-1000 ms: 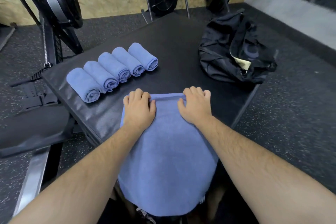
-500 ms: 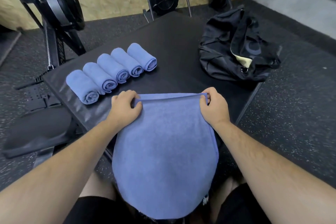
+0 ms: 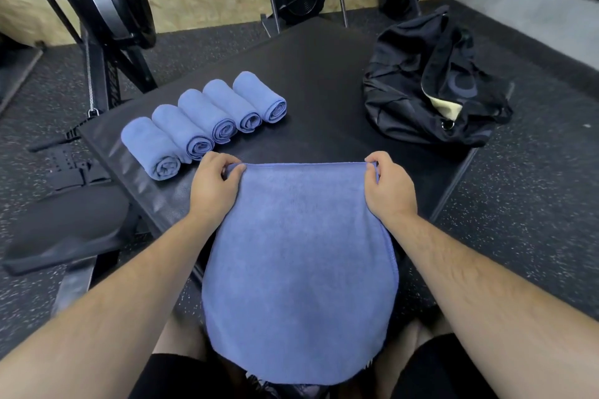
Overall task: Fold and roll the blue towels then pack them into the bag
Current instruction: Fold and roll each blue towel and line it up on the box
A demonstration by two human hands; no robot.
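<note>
Head view: the desk [image 3: 324, 74] carries the bag [image 3: 421, 81] at far right, a flat blue towel [image 3: 298, 269] draped over its near edge, and five rolled towels [image 3: 201, 120]. The left hand [image 3: 212, 185] and right hand [image 3: 387, 188], pressed flat a second ago, now pinch the flat towel's far corners, probably to fold it.

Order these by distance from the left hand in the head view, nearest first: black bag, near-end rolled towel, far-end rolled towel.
From the left hand, which pinches the flat towel:
1. The near-end rolled towel, just to its left.
2. The far-end rolled towel, ahead at the row's other end.
3. The black bag, far off to the right.
</note>
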